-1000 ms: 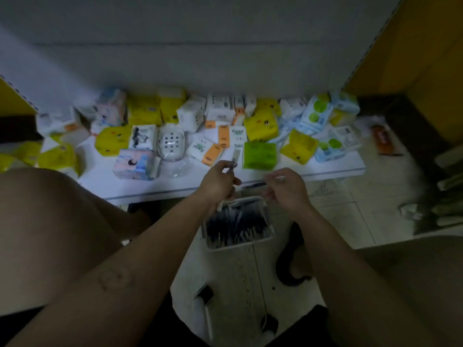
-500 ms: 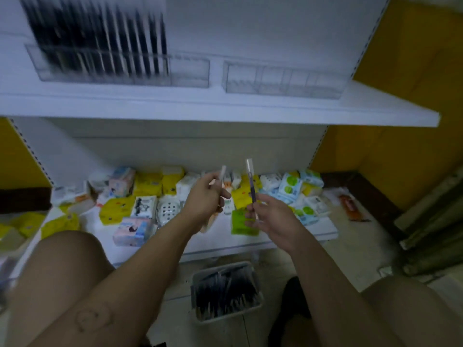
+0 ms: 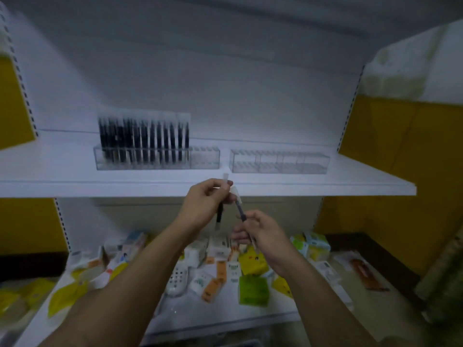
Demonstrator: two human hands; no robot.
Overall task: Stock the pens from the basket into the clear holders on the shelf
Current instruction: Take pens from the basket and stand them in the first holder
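Looking in from my station, I see the left hand (image 3: 204, 205) gripping one pen (image 3: 220, 216) upright and the right hand (image 3: 261, 232) pinching a second pen (image 3: 239, 209), tilted toward it (tips near, contact unclear). Beyond, on the shelf (image 3: 350, 181), the left holder (image 3: 204, 160) carries a row of pens (image 3: 142, 139); the right holder (image 3: 279, 162) stands just beside it.

I'm facing a white shelving unit (image 3: 75, 179) with a plain back panel (image 3: 225, 83) and slotted uprights (image 3: 24, 96) at both sides. The wall (image 3: 400, 151) behind it is yellow low down, white higher up. The lower shelf (image 3: 225, 319) carries small packets (image 3: 253, 290), yellow, green, white and orange. Pale floor (image 3: 320, 331) shows below. The light is dim, bluish.
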